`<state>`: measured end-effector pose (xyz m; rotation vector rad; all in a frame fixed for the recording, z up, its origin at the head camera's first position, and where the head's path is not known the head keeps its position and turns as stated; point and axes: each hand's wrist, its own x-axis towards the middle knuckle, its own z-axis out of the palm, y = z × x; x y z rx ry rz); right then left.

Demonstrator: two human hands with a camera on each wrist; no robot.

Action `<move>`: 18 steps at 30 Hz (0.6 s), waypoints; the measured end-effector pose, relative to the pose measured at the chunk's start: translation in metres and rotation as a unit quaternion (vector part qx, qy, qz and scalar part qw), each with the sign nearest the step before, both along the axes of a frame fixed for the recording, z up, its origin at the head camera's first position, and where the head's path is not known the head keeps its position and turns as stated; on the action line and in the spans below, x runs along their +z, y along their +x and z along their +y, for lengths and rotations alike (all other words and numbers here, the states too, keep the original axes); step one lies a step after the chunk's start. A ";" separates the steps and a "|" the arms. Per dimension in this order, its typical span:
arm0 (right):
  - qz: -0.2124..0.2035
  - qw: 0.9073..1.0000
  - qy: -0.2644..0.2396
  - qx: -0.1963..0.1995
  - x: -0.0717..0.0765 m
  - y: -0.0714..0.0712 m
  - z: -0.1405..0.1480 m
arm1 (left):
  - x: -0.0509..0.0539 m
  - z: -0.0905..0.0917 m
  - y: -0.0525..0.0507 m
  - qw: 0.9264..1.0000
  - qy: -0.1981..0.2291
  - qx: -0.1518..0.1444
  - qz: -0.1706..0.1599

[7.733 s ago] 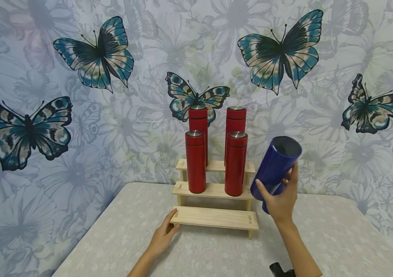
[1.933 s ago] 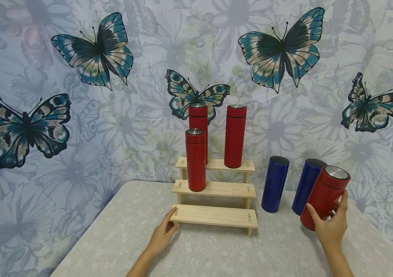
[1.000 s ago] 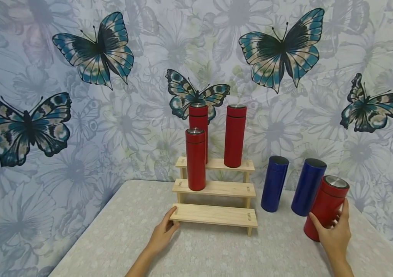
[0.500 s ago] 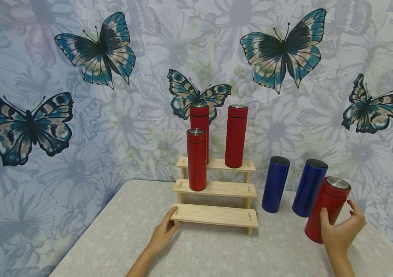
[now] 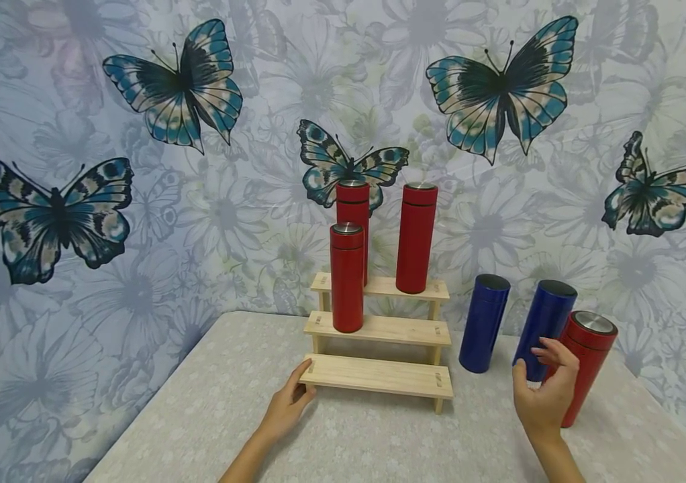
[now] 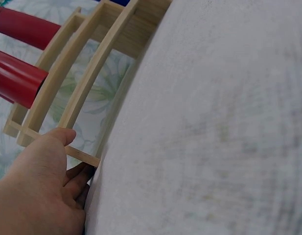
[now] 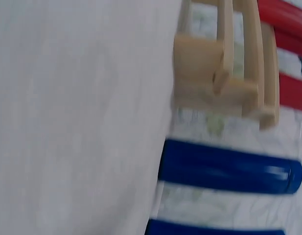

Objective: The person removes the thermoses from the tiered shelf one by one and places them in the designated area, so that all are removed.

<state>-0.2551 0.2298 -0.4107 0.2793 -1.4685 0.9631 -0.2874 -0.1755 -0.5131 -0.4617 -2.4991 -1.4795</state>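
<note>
A three-tier wooden stand (image 5: 373, 373) stands on the table. My left hand (image 5: 285, 406) holds the left end of its lowest tier; in the left wrist view the thumb lies at the board and the fingers go behind the leg. On the middle tier, at left, is a red thermos (image 5: 347, 285). The top tier bears a second red thermos (image 5: 360, 201), partly hidden, and a third (image 5: 417, 245). My right hand (image 5: 548, 399) hovers with loosely bent fingers and nothing in it, before a red thermos (image 5: 591, 359) and a blue thermos (image 5: 551, 312) on the table.
Another blue thermos (image 5: 484, 325) stands between the stand and the right-hand pair. A pale patterned cloth (image 5: 198, 402) covers the table. Behind it hangs a wall covering (image 5: 228, 201) with flowers and butterflies.
The red thermos from the middle tier's right side now stands on the table at right. My right hand has released it and moved left. Two blue thermoses stand there too. My left hand stays put.
</note>
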 end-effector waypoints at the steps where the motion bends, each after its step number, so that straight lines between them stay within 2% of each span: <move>1: -0.009 1.000 0.014 0.011 -0.004 -0.003 -0.003 | 0.000 0.000 0.000 1.000 0.000 0.001 0.000; 5: -0.045 0.995 0.069 0.047 -0.014 -0.015 -0.017 | 0.000 0.000 0.000 1.000 -0.004 0.001 0.001; 10: -0.059 0.987 0.116 0.091 -0.010 -0.027 -0.042 | 0.002 -0.001 0.002 1.000 0.002 -0.007 0.000; 15: -0.081 0.983 0.110 0.122 -0.001 -0.038 -0.065 | 0.006 0.000 0.004 1.000 -0.002 -0.004 0.004; 18: -0.103 0.980 0.101 0.135 0.000 -0.048 -0.077 | 0.013 0.002 0.010 1.000 0.003 -0.004 0.007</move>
